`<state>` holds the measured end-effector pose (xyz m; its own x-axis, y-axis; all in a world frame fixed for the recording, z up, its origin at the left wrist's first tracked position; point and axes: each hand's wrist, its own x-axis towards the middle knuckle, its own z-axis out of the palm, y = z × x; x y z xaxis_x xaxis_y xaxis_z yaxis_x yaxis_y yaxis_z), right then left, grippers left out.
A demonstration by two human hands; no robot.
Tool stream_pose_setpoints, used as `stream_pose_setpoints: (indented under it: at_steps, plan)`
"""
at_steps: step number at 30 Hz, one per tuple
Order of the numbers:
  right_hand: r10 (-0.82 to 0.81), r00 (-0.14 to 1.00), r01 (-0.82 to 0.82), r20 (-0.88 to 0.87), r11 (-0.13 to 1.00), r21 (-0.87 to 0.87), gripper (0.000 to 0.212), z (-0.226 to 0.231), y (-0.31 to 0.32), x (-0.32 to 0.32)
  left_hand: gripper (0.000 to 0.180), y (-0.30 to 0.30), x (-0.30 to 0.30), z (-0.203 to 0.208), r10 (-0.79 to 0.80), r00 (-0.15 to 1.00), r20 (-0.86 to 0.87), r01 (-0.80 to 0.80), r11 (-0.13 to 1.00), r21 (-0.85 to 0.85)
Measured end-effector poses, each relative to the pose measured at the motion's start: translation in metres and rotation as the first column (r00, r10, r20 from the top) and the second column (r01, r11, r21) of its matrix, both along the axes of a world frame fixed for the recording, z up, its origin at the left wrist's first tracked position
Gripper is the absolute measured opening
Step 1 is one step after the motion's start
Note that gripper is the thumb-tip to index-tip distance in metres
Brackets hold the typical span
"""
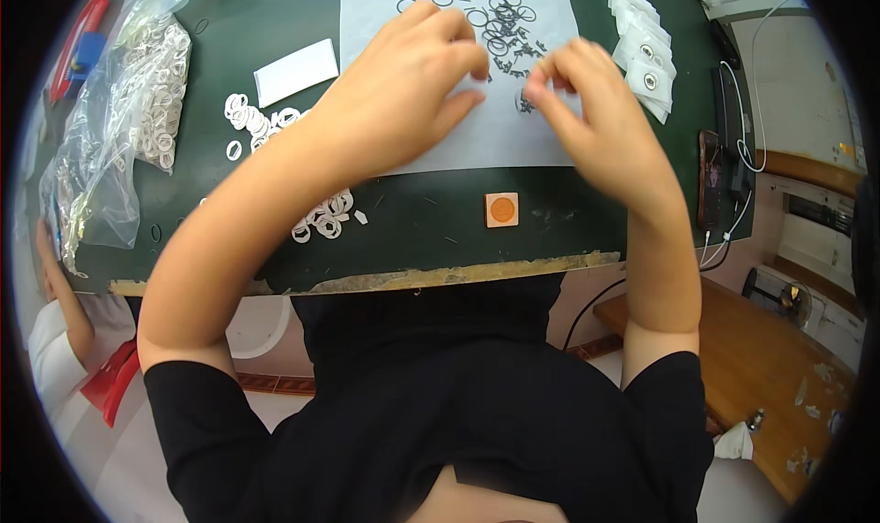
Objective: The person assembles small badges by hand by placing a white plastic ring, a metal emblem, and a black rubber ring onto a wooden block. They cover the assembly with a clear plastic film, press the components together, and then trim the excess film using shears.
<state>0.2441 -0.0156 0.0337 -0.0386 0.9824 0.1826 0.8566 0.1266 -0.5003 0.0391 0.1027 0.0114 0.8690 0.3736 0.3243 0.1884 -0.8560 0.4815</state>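
Both my hands are over a white sheet of paper on the dark green table. My left hand has its fingers curled, and a gap shows between thumb and forefinger with nothing visible held there. Thumb and fingertips of my right hand are pinched together at a thin black ring with small dark bits inside it. Just beyond my hands lies a loose pile of black rings, beside a scatter of tiny black pieces. Nearer to me sits a small square block with an orange round centre.
White oval rings lie in heaps around my left forearm, near a folded white paper. A clear plastic bag full of them stands at left. Small white packets overlap at right, near a phone and cables.
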Motion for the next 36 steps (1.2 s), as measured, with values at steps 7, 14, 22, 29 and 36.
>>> stream_pose_setpoints:
  at_steps: [7, 14, 22, 29, 36]
  plan:
    - [-0.195, 0.960, 0.170, -0.201, 0.976, -0.137, 0.008, -0.005, -0.081, -0.047, 0.015, 0.015, 0.042, -0.014, 0.049, 0.992, -0.114, -0.055, 0.997, -0.046]
    - [-0.261, 0.935, 0.251, -0.241, 0.965, -0.074, 0.009, -0.026, -0.086, -0.065, 0.013, 0.009, 0.041, -0.002, 0.036, 0.994, -0.106, -0.047, 0.993, -0.105]
    - [-0.274, 0.941, 0.275, -0.199, 0.961, -0.019, 0.010, -0.035, -0.087, -0.068, 0.011, -0.062, -0.046, 0.035, 0.057, 0.994, 0.089, 0.031, 0.648, -0.761]
    - [-0.313, 0.928, 0.320, -0.201, 0.947, 0.004, 0.010, -0.033, -0.085, -0.072, 0.010, -0.075, -0.053, 0.031, -0.018, 0.999, -0.031, -0.017, 0.534, -0.845]
    - [-0.358, 0.880, 0.386, -0.313, 0.922, 0.029, 0.011, -0.023, -0.089, -0.075, 0.049, -0.077, -0.048, 0.029, -0.114, 0.993, -0.017, 0.055, 0.597, -0.800]
